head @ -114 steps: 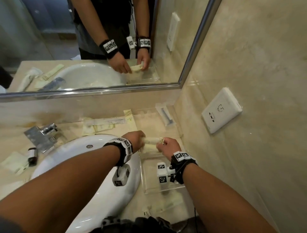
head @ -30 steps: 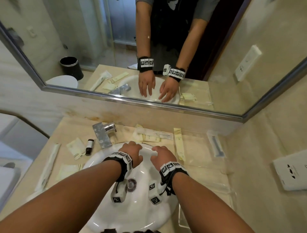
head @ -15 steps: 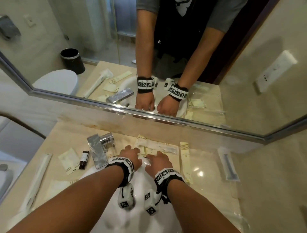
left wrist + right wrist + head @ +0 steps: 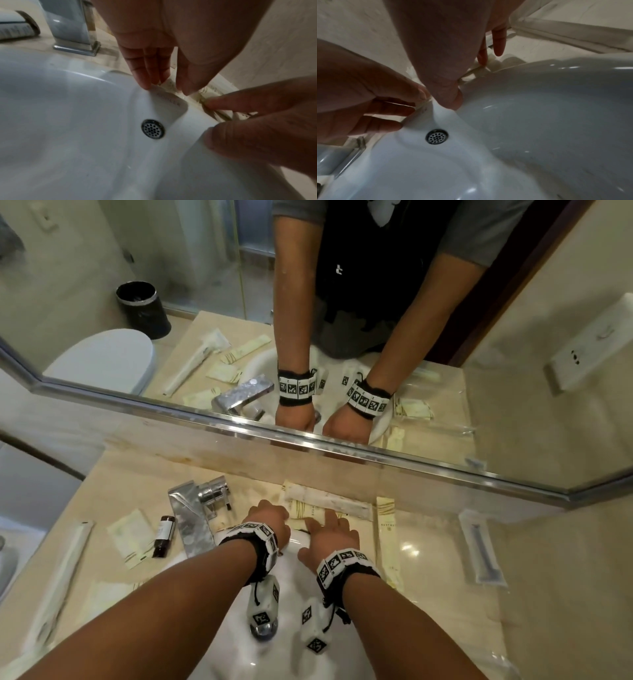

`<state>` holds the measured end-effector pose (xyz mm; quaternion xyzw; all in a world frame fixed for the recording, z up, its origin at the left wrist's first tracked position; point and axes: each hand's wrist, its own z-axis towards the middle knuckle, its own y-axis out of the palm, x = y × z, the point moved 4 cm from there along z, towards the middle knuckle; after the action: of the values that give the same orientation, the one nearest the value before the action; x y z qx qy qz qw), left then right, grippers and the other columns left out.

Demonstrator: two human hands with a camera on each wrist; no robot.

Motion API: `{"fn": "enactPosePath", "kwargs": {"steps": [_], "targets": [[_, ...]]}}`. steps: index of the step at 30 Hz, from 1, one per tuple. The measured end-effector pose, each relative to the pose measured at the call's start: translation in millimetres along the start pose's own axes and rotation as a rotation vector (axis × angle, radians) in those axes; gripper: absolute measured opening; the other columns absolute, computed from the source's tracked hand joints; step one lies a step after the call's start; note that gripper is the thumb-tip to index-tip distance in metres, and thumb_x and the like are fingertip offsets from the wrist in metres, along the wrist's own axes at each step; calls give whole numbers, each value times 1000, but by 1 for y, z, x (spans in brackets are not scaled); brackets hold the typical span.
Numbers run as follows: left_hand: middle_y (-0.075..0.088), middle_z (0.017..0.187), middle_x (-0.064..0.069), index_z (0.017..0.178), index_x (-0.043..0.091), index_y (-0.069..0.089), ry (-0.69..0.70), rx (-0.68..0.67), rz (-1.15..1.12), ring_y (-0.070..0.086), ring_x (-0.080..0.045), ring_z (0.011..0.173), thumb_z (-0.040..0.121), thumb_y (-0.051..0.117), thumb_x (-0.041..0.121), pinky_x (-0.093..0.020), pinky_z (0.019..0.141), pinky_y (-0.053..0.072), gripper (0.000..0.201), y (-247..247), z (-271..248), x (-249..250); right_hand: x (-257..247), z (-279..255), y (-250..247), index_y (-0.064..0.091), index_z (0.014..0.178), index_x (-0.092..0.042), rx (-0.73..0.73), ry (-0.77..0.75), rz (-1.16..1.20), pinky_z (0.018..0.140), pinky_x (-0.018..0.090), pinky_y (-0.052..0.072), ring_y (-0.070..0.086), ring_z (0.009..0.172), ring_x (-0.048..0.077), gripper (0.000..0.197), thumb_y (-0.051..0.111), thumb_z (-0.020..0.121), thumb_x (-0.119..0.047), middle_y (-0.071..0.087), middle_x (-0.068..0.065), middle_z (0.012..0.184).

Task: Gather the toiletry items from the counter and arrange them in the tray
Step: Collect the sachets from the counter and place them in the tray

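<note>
— Where are the hands sitting?

— Both are reaching over the back rim of the sink (image 4: 219,642). The left hand (image 4: 266,517) is resting its extended fingertips (image 4: 145,81) at the edge of the cream sachets (image 4: 317,510) lying on the tabletop (image 4: 431,546) by the mirror. The right hand (image 4: 330,534) is spreading its fingers onto the same packets.

— Gripping anything?

— Apparently not; the wrist views are blurred, so contact looks like touching only.

— Other items?

— A small brown bottle (image 4: 163,533) is lying left of the faucet (image 4: 197,513).
</note>
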<state>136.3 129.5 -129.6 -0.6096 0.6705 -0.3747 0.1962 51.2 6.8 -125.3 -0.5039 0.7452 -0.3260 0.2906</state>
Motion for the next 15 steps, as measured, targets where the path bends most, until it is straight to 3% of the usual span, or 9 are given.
{"fn": "enactPosePath", "kwargs": {"steps": [5,10,15], "targets": [[62,101,-9,95,14,67,56,35,-17,63,-26,90,88,50,24,-31,76,53,21,-6,-1,7,5,-2,0,41,145,-27,54,-22,-8,105,50,35,31,138,32,64,55,86,-45,23,1,162],[62,88,-9,73,17,62,77,81,-34,61,-27,79,87,48,17,-29,69,50,20,-16,-13,9,7,-8,-10,51,140,-23,158,-60,7,105,46,39,37,137,27,53,48,89,-39,38,-2,155],[64,86,-10,75,15,62,71,111,-79,54,-25,72,90,47,18,-27,66,44,21,-18,-23,1,14,-14,-4,43,146,-17,161,28,62,105,43,42,37,140,26,60,51,91,-38,28,3,160]]}}
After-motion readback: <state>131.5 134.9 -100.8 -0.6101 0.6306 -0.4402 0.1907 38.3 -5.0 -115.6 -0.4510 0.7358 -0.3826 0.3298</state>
